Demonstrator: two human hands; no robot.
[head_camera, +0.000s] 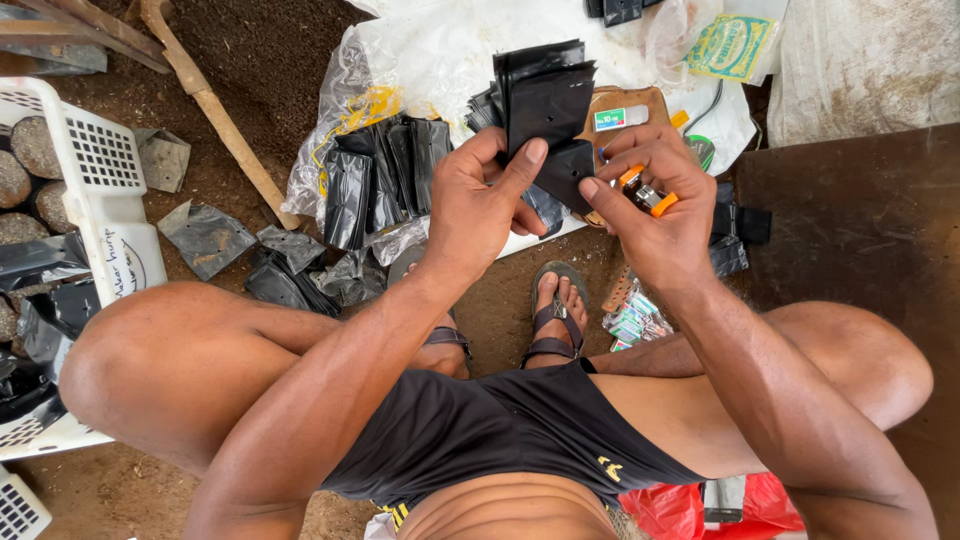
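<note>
Left hand (478, 205): pinching a stack of black plastic bags (545, 100), fanned upright for access. Right hand (655, 215): fingers closed around an orange lighter (648, 195), beside the bags' lower edge.

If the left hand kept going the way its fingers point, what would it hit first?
The left hand already pinches the flat black plastic bags; further on, probably the crumpled clear plastic sheet on the ground, though depth is unclear.

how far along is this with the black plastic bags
Done: soil-filled black bags sit in the white plastic basket. In hand: left hand holds a stack of flat black plastic bags; right hand grips an orange tool. Left: a bundle of empty black bags on the ground.
</note>
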